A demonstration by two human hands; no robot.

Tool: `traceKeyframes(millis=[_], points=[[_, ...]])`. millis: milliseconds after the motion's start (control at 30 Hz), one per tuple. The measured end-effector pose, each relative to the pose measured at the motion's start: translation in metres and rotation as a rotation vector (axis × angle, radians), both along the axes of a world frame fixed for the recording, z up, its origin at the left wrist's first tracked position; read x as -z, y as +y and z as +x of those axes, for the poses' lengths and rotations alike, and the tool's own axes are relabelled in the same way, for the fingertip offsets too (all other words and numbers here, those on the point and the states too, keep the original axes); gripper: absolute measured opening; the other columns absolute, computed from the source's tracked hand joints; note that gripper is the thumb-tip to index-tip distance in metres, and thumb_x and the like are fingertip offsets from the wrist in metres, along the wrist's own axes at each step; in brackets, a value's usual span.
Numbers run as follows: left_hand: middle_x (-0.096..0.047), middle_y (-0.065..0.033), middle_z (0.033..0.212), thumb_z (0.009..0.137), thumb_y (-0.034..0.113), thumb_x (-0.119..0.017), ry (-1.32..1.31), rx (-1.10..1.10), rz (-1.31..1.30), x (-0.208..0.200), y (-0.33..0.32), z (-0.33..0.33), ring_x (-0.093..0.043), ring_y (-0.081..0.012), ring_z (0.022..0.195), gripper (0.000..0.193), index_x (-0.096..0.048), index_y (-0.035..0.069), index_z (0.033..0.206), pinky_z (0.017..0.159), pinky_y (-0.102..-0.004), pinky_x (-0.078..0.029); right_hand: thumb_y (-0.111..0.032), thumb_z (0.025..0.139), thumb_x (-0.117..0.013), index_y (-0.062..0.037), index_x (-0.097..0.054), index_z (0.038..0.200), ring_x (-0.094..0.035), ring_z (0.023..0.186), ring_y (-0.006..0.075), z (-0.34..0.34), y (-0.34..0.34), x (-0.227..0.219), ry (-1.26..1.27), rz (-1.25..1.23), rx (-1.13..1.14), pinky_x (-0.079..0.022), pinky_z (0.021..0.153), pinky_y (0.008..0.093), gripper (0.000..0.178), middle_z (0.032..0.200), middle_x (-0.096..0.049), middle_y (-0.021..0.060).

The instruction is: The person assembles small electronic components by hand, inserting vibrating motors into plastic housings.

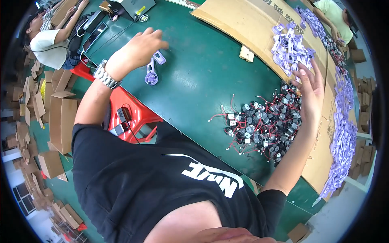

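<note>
My left hand, with a silver watch at the wrist, hovers over the table's left part. Its fingers are loosely bent and apart, and its thumb side is hidden. Just below it lie two purple plastic handle-shaped parts, one with a round ring end, the other a short piece. On the right, my right hand has its fingers spread at the edge of a heap of similar purple parts. Beside its wrist is a pile of small black and grey motor-like parts with red wires and white plugs.
The green table carries a large cardboard sheet along its far right side. More purple parts line the sheet's outer edge. A red stool holds small dark devices. One person sits at far left, another at upper right. Cartons crowd the left floor.
</note>
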State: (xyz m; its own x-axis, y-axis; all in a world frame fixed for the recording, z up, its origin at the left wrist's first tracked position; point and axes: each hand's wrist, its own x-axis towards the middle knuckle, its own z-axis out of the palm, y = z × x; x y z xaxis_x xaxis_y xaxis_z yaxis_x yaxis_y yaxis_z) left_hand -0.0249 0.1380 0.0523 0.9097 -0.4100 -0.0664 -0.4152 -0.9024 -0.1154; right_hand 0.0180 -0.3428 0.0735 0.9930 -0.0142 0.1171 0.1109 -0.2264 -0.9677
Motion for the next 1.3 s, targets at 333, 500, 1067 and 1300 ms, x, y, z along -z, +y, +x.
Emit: traceKeyframes(millis=[333, 500, 1067, 1300], points=[[-0.061, -0.0124, 0.1, 0.088, 0.002, -0.068, -0.04, 0.071, -0.221, 0.037, 0.006, 0.035, -0.062, -0.0341, 0.101, 0.007, -0.063, 0.003, 0.092, 0.083, -0.045, -0.054, -0.015, 0.103, -0.067, -0.0029, -0.074, 0.121, -0.062, 0.082, 0.009, -0.042, 0.022, 0.024, -0.051, -0.373, -0.143, -0.05, 0.072, 0.0262, 0.022, 0.101, -0.072, 0.003], [-0.065, -0.0159, 0.092, 0.089, 0.001, -0.063, -0.199, 0.028, -0.218, 0.059, 0.009, 0.069, -0.066, -0.0381, 0.095, 0.012, -0.058, 0.004, 0.1, 0.078, -0.0489, -0.053, -0.006, 0.092, -0.069, -0.0008, -0.075, 0.102, -0.062, 0.099, 0.0389, -0.07, 0.033, 0.017, -0.336, -0.941, -0.073, -0.05, 0.089, 0.0459, 0.013, 0.101, -0.069, 0.0176], [-0.071, -0.0151, 0.119, 0.098, 0.009, -0.073, 1.079, 0.023, -1.885, 0.011, -0.218, 0.128, -0.073, -0.0262, 0.108, 0.022, -0.06, 0.002, 0.115, 0.094, -0.0401, -0.063, -0.02, 0.107, -0.059, 0.0018, -0.064, 0.106, -0.065, 0.076, 0.0161, -0.042, 0.011, 0.04, -0.083, -0.304, 0.012, -0.053, 0.075, 0.0329, 0.022, 0.083, -0.071, 0.0076], [-0.059, -0.022, 0.137, 0.109, 0.011, -0.052, 1.188, -0.037, -2.016, 0.01, -0.259, 0.127, -0.063, -0.032, 0.127, 0.042, -0.046, -0.006, 0.147, 0.111, -0.0477, -0.054, -0.019, 0.11, -0.056, -0.0005, -0.059, 0.11, -0.058, 0.063, 0.0093, -0.021, 0.016, 0.022, -0.079, 0.263, 0.011, -0.049, 0.059, 0.0252, 0.018, 0.075, -0.062, 0.0012]])
